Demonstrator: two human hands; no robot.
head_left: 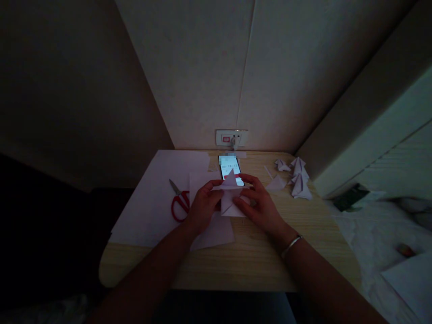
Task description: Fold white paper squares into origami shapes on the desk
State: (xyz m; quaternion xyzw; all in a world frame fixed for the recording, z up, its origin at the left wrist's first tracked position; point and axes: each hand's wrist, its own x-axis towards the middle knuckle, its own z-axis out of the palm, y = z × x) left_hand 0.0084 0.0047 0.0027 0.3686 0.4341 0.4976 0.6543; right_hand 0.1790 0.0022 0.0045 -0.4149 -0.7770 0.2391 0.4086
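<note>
A partly folded sheet of white paper is held up between both hands over the middle of the table, with a pointed flap standing at its top. My left hand pinches its left edge. On the right side, my right hand grips the paper, thumb on the near face. Just behind the fold lies a phone with its lit screen showing a timer; the paper and fingers cover its lower part. Red-handled scissors rest on white sheets left of my left hand.
Large white sheets cover the table's left side. Several folded paper figures stand at the right, near a small paper triangle and thin strips. A wall socket with a plug is behind the wooden table. A bed surface lies at right.
</note>
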